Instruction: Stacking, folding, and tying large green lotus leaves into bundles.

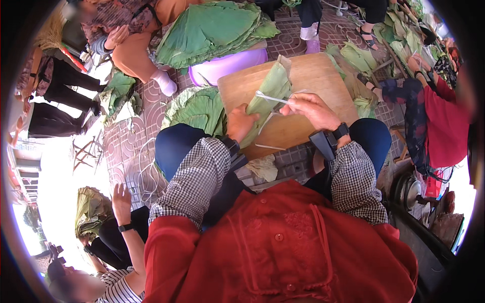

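A long folded bundle of green leaves [271, 83] lies slanted across a wooden board [326, 83] in front of my knees. My left hand [240, 122] is closed around the bundle's near part, thumb on top, pressing it to the board. A white tie strip [272, 97] passes around the bundle's middle. Its end is pinched between the thumb and fingers of my right hand [314, 109], just right of the bundle. Another length of the white strip hangs loose below my right hand, over the board.
Beyond the board, large flat green leaves [212, 33] are piled on a purple tub [230, 66]. More leaves [197, 111] lie on the paved floor at left. People sit close by on several sides; one at lower left has a raised hand [121, 203]. White string [146, 189] trails on the floor.
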Available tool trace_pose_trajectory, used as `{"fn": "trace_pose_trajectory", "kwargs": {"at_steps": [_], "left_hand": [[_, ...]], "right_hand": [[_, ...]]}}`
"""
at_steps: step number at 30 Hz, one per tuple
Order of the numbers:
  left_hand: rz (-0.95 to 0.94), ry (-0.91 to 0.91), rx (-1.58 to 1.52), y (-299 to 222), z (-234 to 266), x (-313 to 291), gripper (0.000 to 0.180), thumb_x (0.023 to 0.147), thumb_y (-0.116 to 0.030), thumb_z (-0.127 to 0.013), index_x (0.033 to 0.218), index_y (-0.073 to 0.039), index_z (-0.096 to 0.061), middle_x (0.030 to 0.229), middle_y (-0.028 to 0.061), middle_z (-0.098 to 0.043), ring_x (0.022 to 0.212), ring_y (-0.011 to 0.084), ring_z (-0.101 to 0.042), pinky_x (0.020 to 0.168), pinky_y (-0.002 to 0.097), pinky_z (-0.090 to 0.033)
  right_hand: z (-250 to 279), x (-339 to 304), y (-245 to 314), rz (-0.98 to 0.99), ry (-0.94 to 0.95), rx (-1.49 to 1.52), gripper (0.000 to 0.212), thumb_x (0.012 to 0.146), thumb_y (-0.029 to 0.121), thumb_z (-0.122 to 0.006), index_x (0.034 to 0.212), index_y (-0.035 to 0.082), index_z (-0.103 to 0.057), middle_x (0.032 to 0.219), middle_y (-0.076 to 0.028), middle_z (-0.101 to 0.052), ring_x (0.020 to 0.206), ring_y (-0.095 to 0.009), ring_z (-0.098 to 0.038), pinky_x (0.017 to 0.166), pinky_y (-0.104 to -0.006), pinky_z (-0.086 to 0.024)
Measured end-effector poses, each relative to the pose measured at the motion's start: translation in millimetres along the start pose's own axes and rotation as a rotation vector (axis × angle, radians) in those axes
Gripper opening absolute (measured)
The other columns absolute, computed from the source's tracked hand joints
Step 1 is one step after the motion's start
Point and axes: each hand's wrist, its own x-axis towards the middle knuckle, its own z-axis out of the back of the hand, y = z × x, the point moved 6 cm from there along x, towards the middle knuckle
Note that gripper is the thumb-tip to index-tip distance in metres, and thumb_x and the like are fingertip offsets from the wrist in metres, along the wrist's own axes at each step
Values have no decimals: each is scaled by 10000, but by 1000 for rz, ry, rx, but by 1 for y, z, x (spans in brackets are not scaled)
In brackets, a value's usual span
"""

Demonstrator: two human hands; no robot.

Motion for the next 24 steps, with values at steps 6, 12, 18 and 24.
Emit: {"fn": "trace_pose_trajectory", "kwargs": {"at_steps": [6,12,18,24], "left_hand": [[-19,-151,348,-2,15,-4,441,755,-262,-695,1113,-15,-620,971,258,-650,897,389,-644,765,423,-509],[-241,-37,367,-11,22,-1,386,764,-143,-711,1117,-17,-622,940,202,-682,898,312,-662,767,371,-518],[96,168,-854,3,35,2,392,792,-76,-694,1162,17,-607,965,108,-686,839,208,-666,744,369,-537],[274,105,-694,22,33,1,414,813,-94,-698,1187,29,-568,1033,151,-662,857,264,-670,753,408,-544]], "right_hand": [[67,-39,63,409,89,851,206,991,237,-490,937,48,-549,686,-6,-466,543,-113,-387,589,-285,-383],[172,-89,60,822,-394,907,244,990,244,-486,1083,33,-567,1024,-83,-652,723,-162,-518,693,-312,-423],[198,-155,69,838,-1189,490,412,973,340,-506,1230,22,-455,1371,-155,-454,1244,-348,-450,1046,-480,-407],[165,-184,111,869,-1517,-343,358,984,284,-450,1121,-8,-605,1242,-138,-568,1185,-267,-503,983,-417,-402]]}}
